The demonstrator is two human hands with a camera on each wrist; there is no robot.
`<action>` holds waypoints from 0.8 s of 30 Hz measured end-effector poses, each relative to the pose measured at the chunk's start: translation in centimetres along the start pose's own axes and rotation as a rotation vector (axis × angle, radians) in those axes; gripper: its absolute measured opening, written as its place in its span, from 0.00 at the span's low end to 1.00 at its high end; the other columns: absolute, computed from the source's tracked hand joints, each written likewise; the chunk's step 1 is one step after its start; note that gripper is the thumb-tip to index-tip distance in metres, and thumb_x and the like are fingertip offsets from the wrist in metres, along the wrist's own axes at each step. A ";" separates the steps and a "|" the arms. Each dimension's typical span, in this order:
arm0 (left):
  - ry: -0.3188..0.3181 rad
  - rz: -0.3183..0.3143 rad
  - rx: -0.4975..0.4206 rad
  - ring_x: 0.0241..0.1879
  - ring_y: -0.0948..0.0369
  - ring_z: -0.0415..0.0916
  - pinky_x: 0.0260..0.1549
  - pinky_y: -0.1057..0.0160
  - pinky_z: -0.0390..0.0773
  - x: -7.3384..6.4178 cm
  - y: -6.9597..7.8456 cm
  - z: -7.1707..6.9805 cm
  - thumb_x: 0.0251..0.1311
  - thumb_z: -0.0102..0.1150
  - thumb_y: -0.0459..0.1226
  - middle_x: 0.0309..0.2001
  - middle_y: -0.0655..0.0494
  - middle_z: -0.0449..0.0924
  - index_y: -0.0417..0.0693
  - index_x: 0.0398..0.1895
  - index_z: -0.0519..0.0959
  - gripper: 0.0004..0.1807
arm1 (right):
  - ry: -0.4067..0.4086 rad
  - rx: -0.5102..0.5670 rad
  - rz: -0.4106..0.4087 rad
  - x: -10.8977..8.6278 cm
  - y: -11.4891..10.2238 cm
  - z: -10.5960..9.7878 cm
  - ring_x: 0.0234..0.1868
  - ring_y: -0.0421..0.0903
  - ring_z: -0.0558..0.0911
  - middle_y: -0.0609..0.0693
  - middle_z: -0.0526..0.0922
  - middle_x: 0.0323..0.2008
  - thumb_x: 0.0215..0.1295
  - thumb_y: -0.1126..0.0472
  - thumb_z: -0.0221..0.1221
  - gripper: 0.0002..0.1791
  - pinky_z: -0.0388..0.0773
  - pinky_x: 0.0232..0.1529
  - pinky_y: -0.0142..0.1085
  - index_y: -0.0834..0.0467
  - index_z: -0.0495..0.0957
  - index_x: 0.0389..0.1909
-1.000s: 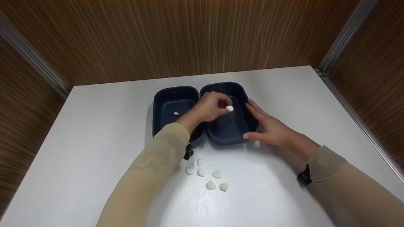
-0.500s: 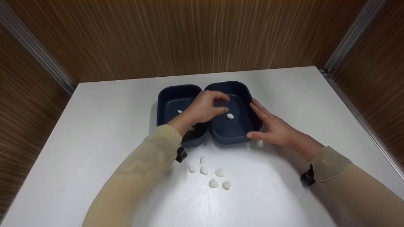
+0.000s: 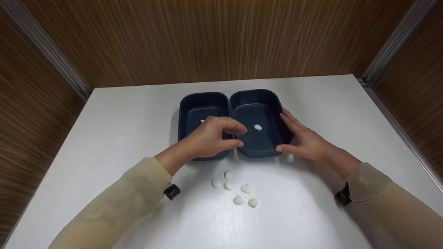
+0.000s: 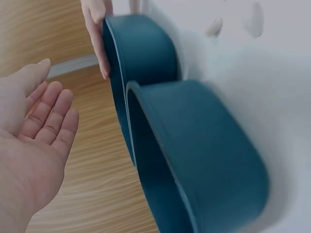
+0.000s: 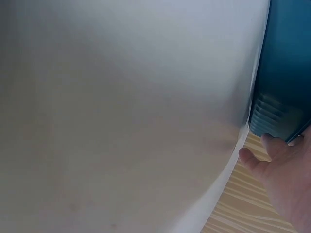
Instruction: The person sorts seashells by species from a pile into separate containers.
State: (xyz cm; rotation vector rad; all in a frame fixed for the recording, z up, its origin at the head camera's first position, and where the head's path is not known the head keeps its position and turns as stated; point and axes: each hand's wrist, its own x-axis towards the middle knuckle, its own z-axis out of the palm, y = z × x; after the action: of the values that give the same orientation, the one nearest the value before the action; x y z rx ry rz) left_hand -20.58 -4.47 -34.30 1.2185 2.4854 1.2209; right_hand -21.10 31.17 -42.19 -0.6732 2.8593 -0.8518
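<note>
Two dark blue rectangular containers stand side by side, a left container and a right container. One white seashell lies on the right container's floor. A second white seashell shows in the left container, mostly covered by my hand. My left hand hovers over the front of the containers, thumb and fingers apart around bare air; its palm shows bare in the left wrist view. My right hand rests against the right container's outer side, fingers extended along the wall and thumb at the front corner.
Several pale seashells lie loose on the white table in front of the containers. Wood-grain panels enclose the table at the back and sides. A black strap sits at each sleeve cuff.
My left hand let go of a seashell, which dropped into the right container, then drew back left and toward me. My right hand stays at the container's side.
</note>
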 end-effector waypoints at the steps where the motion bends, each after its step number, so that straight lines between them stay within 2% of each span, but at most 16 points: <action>1: -0.006 0.011 -0.002 0.55 0.58 0.84 0.57 0.61 0.81 -0.6 0.1 0.1 0.66 0.74 0.35 0.54 0.52 0.87 0.43 0.56 0.87 0.16 | 0.003 -0.003 0.001 0.0 0.1 0.0 0.84 0.59 0.50 0.45 0.37 0.87 0.69 0.38 0.68 0.58 0.58 0.76 0.64 0.52 0.43 0.87; 7: -0.052 0.030 -0.029 0.55 0.59 0.84 0.56 0.55 0.83 -4.0 0.3 0.9 0.67 0.73 0.34 0.53 0.52 0.88 0.44 0.56 0.87 0.15 | 0.008 -0.007 0.003 0.0 0.2 0.1 0.84 0.59 0.49 0.44 0.37 0.87 0.68 0.38 0.68 0.59 0.58 0.76 0.65 0.51 0.43 0.87; 11: -0.070 -0.002 -0.036 0.54 0.61 0.84 0.56 0.54 0.83 -6.2 -0.1 1.5 0.66 0.73 0.35 0.52 0.54 0.88 0.46 0.55 0.87 0.15 | 0.005 -0.004 0.005 0.1 0.1 0.0 0.84 0.59 0.50 0.43 0.37 0.87 0.68 0.38 0.68 0.58 0.58 0.75 0.65 0.51 0.44 0.87; 14: -0.081 -0.043 -0.037 0.53 0.57 0.84 0.55 0.52 0.83 -7.5 -0.7 2.0 0.65 0.74 0.35 0.51 0.55 0.88 0.47 0.55 0.88 0.15 | 0.002 -0.007 0.010 0.1 0.1 0.0 0.84 0.60 0.50 0.43 0.37 0.87 0.68 0.37 0.68 0.58 0.59 0.75 0.66 0.50 0.44 0.87; 18: -0.095 -0.086 -0.040 0.50 0.50 0.83 0.54 0.49 0.82 -8.8 -1.8 2.5 0.64 0.74 0.34 0.49 0.52 0.88 0.45 0.55 0.88 0.16 | -0.001 -0.011 0.011 0.0 0.0 -0.1 0.84 0.61 0.51 0.44 0.37 0.87 0.68 0.37 0.68 0.58 0.59 0.74 0.66 0.50 0.44 0.87; 20: -0.105 -0.097 -0.033 0.50 0.50 0.83 0.55 0.50 0.82 -9.3 -2.5 2.8 0.64 0.74 0.34 0.49 0.52 0.88 0.44 0.55 0.87 0.16 | -0.002 -0.014 0.011 0.0 0.0 -0.1 0.83 0.61 0.52 0.44 0.37 0.87 0.69 0.37 0.67 0.58 0.60 0.74 0.66 0.50 0.43 0.87; 24: -0.121 -0.084 -0.015 0.49 0.51 0.83 0.54 0.53 0.82 -10.0 -3.6 3.3 0.63 0.75 0.34 0.48 0.50 0.88 0.41 0.54 0.87 0.17 | 0.001 -0.013 0.008 0.1 0.0 0.0 0.84 0.60 0.51 0.44 0.37 0.87 0.69 0.38 0.68 0.58 0.59 0.75 0.65 0.51 0.43 0.87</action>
State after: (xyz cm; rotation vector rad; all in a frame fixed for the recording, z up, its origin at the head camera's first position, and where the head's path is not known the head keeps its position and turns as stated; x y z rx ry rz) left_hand -14.68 -10.80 -41.35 1.1357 2.4105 1.1091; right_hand -21.15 31.16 -42.20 -0.6631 2.8692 -0.8337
